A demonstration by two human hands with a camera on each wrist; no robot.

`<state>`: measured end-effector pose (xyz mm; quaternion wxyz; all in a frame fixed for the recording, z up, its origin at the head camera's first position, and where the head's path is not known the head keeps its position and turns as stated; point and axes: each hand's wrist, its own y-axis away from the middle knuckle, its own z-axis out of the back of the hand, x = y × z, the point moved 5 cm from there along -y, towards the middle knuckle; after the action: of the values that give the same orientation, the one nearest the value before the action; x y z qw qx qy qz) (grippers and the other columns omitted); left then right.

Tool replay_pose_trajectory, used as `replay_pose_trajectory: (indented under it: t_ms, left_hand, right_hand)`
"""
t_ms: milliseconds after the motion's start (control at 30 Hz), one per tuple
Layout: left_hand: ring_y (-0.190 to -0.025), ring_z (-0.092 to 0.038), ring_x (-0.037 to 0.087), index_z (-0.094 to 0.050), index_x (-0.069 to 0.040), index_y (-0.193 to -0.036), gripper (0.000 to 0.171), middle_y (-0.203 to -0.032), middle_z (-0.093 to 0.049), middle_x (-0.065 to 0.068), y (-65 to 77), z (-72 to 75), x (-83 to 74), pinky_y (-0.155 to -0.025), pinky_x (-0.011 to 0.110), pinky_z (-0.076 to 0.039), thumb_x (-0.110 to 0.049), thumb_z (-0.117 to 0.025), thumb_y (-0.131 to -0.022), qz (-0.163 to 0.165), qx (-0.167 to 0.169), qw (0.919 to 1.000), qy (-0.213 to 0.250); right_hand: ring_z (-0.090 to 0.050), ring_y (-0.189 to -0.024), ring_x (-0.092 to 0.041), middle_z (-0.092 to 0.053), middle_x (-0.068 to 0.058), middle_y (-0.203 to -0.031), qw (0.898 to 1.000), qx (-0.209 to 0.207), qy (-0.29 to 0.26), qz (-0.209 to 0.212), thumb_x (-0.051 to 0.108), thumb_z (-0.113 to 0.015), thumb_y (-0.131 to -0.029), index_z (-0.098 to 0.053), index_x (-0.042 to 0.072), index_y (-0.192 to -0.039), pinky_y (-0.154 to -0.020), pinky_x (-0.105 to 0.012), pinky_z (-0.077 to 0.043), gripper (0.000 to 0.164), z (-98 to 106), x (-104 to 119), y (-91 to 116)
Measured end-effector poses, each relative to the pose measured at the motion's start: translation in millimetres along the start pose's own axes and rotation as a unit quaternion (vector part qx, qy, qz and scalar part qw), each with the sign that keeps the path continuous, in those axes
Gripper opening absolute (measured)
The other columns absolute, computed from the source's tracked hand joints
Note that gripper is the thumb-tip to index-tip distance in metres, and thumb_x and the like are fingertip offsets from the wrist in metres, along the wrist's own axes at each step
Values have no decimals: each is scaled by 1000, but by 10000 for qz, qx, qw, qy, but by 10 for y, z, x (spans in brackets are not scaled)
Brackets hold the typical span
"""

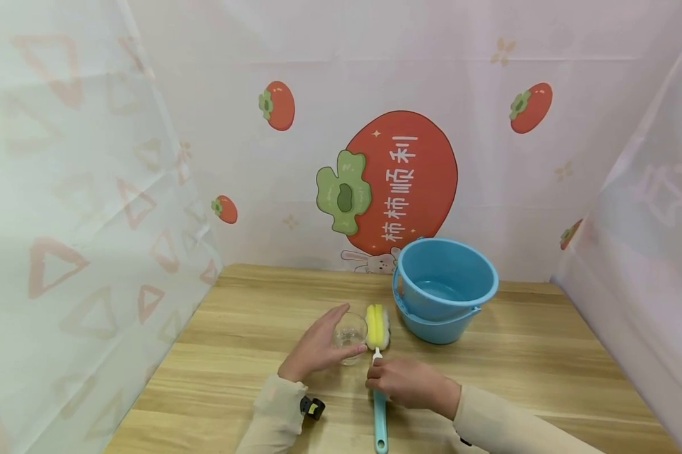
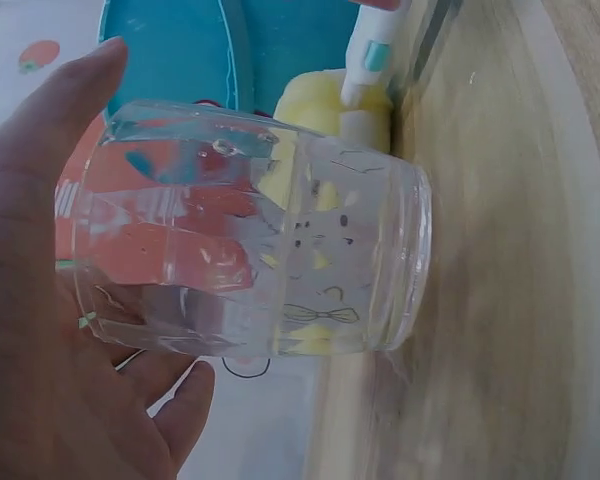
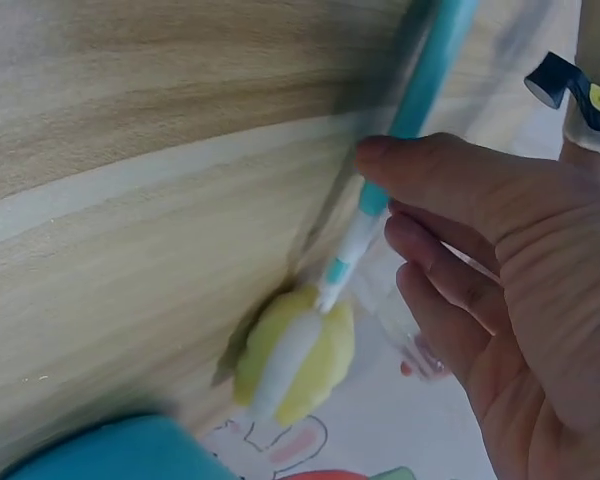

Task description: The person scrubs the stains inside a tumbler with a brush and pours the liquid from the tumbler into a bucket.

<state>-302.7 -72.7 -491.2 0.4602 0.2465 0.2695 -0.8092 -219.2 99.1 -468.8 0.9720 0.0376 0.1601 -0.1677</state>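
A clear plastic-looking cup (image 1: 350, 337) with a printed cartoon face stands upright on the wooden table. Around it my left hand (image 1: 320, 343) is spread, thumb on one side and fingers on the other; in the left wrist view a gap shows between one digit and the cup (image 2: 250, 235). My right hand (image 1: 411, 381) pinches the blue handle of a sponge cup brush (image 3: 420, 95) between thumb and fingers. Its yellow-and-white sponge head (image 1: 377, 326) lies just right of the cup, pointing away from me, and the handle's end extends toward the front.
Blue buckets (image 1: 445, 284), apparently one nested in another, stand behind and right of the brush head. The wooden table (image 1: 250, 309) is enclosed at the back and sides by white printed curtains (image 1: 250, 157).
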Motion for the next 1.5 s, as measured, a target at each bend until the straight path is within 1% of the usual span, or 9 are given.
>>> replay_pose_trajectory:
  t_ms: [167, 433, 567, 800, 1067, 1167, 1267, 1400, 1500]
  left_hand:
    - [-156, -40, 33, -36, -17, -165, 100, -170, -40, 7, -5, -3, 52, -123, 58, -38, -72, -71, -89, 130, -53, 9999, -98]
    - [-155, -41, 32, -38, -18, -164, 100, -168, -42, 6, -33, -31, 71, -122, 57, -39, -72, -73, -87, 125, -50, 9999, 100]
    - [-155, -41, 33, -39, -15, -164, 101, -168, -43, 7, -34, -28, 77, -122, 57, -39, -70, -74, -87, 170, -54, 9997, 162]
    - [-154, -42, 35, -39, -13, -163, 99, -167, -44, 10, -31, -37, 64, -122, 57, -40, -66, -76, -88, 133, -60, 9997, 210]
    - [-155, -41, 36, -38, -10, -163, 99, -167, -43, 11, -28, -47, 46, -122, 59, -39, -65, -75, -90, 119, -29, 9996, 253]
    - [-155, -41, 37, -38, -9, -163, 99, -167, -43, 11, -26, -49, 48, -122, 59, -39, -66, -75, -90, 121, -21, 9995, 279]
    - [-154, -42, 37, -39, -8, -162, 97, -167, -44, 12, -18, -50, 49, -122, 59, -39, -61, -77, -90, 109, -52, 9994, 325]
    - [-154, -42, 38, -40, -8, -162, 95, -166, -44, 12, -10, -48, 55, -122, 59, -39, -58, -78, -91, 86, -88, 9993, 354]
    - [-153, -42, 38, -39, -8, -162, 95, -166, -44, 13, -11, -40, 69, -122, 60, -39, -58, -78, -91, 71, -90, 9994, 331]
  right_hand:
    - [-59, -87, -3, -70, 15, -92, 9986, -91, 419, 301, 16, -85, -82, -74, 30, -95, -67, -13, -43, 22, -57, 48, -56]
    - [-58, -86, -3, -70, 18, -92, 9893, -63, 1167, 875, 25, -78, -88, -74, 34, -94, -73, -15, -47, 11, -104, 69, -80]
    - [-58, -88, -2, -69, 20, -91, 9867, -87, 1267, 1015, 30, -76, -89, -74, 35, -93, -73, -16, -47, 7, -109, 75, -98]
    - [-62, -92, -4, -71, 15, -98, 9801, -645, 1562, 1037, 26, -76, -92, -73, 29, -98, -79, -16, -52, 7, -20, -5, -57]
    - [-71, -107, -10, -76, 5, -118, 9853, -1108, 1192, 526, 14, -78, -93, -71, 16, -120, -82, -21, -59, 28, 250, -312, 69]
    - [-74, -104, -11, -78, 4, -117, 9842, -1307, 1147, 324, 13, -82, -91, -70, 14, -122, -82, -23, -61, 34, 337, -427, 82]
    - [-73, -93, -9, -79, 5, -105, 9822, -1608, 960, 148, 17, -84, -89, -69, 14, -114, -76, -22, -61, 29, 405, -534, 77]
    - [-73, -82, -10, -78, 4, -94, 9780, -2004, 213, -544, 21, -88, -86, -69, 13, -105, -72, -25, -62, 28, 489, -729, 58]
    - [-74, -77, -14, -78, 0, -89, 9641, -2286, -199, -1335, 23, -90, -85, -72, 11, -103, -70, -30, -63, 28, 555, -909, 38]
